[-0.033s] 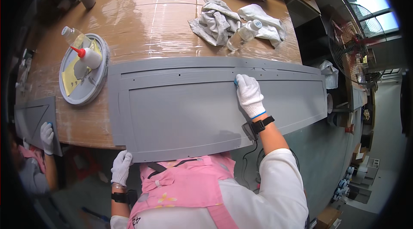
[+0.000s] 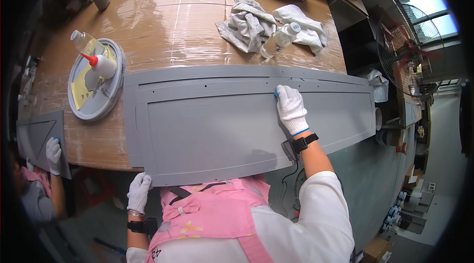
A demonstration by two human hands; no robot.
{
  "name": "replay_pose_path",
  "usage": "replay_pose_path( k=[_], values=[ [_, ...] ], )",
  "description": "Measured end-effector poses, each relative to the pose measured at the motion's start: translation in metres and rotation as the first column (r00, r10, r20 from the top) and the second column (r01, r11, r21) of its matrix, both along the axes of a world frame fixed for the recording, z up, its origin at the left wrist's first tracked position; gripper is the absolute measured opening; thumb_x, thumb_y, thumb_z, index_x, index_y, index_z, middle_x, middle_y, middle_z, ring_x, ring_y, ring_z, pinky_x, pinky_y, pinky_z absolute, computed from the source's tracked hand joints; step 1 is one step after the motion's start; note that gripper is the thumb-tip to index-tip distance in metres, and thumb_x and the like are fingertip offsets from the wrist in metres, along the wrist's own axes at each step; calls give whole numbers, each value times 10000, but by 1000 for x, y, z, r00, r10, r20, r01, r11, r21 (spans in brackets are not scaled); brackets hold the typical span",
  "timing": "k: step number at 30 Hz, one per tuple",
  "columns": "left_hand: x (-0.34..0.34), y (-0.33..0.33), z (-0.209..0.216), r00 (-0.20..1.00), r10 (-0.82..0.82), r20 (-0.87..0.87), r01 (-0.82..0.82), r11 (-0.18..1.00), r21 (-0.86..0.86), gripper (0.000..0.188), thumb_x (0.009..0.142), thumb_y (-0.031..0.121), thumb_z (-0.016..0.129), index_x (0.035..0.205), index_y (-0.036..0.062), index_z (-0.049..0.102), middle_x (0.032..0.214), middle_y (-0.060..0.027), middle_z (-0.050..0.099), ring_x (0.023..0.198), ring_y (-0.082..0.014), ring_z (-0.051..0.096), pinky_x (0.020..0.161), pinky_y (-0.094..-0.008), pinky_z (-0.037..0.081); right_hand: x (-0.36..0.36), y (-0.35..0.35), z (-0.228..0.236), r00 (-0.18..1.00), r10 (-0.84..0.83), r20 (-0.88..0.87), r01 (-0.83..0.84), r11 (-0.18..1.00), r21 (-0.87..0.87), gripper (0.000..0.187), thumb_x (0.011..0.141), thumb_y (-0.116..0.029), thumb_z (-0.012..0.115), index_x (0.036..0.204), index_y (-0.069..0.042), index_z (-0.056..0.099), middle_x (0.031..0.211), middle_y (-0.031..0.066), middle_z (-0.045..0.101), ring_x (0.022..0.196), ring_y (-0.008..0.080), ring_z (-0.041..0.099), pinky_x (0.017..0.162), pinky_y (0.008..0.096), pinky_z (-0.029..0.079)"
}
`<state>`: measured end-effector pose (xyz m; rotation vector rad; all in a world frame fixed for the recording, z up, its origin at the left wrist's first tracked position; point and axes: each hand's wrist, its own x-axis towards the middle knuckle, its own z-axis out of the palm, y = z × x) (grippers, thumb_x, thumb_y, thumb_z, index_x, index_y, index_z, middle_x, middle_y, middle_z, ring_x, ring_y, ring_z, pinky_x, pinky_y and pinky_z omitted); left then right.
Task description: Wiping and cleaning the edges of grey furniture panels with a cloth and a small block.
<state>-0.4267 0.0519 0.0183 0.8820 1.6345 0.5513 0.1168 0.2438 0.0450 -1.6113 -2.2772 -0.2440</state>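
A long grey panel (image 2: 212, 134) with a raised frame and small dark holes lies across the near part of the table. My right hand (image 2: 292, 110), in a white knit glove, is closed on a small blue piece (image 2: 276, 93) and presses it to the inner edge of the panel's far frame strip. Most of that piece is hidden by the fingers, so its kind does not show. At the panel's near left corner, my gloved left hand (image 2: 139, 191) has its fingers curled over the edge.
A round grey lid (image 2: 89, 111) holds a red-tipped squeeze bottle (image 2: 103, 67), yellow paper and a clear bottle. Beyond the panel are crumpled rags (image 2: 247, 23) and another clear bottle (image 2: 280, 40). At left, a co-worker's gloved hand (image 2: 53, 155) touches another grey panel (image 2: 37, 137).
My right hand has slid a little to the right along the frame strip with the blue piece. My left hand stays at the corner.
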Motion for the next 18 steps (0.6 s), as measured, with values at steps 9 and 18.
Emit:
replay_pose_path(
  k=[9,18],
  values=[
    [3,-5,1,998,65,-19,-66,998,-18,440,1012,350,561,1258,-13,583,1054,-49,649,910,-117,600,804,-281,527,-5,-3,-10,996,51,-75,-53,998,-24,516,698,82,639,1197,-11,543,1037,174,614,903,387,585,799,473,493],
    [22,-10,13,986,156,-63,-153,987,38,473,1005,343,564,1290,-34,561,1017,-56,653,876,-99,582,793,-265,501,-163,5,19,760,-65,-647,-267,876,-402,339,858,-87,677,1172,-3,581,1026,119,649,919,261,632,797,369,526]
  ],
)
